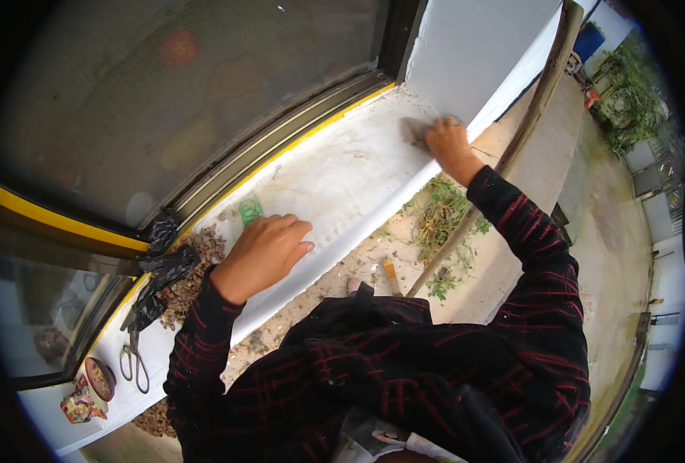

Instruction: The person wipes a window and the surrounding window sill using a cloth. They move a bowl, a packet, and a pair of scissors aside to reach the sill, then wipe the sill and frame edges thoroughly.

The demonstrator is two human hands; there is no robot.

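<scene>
My right hand (451, 147) grips a blurred grey-brown cloth or similar thing (416, 132) at the right end of a white window sill (342, 162). My left hand (267, 252) is over the sill with its back up; its fingertips are turned away from view, and whether it holds anything cannot be told. Just beyond it lie coiled green rings (250, 211). A heap of brown dried pieces (189, 283) and a black plastic bag (168, 260) are left of that hand. Scissors (135, 367) lie farther down the sill, near a brown bowl (100, 379) and a red packet (79, 402).
A window screen (203, 75) borders the sill behind its yellow-edged track. A wooden pole (536, 104) slants past my right arm. Green plants (443, 214) and a yellow-handled tool (390, 272) are below the sill. More brown pieces (156, 419) are at lower left.
</scene>
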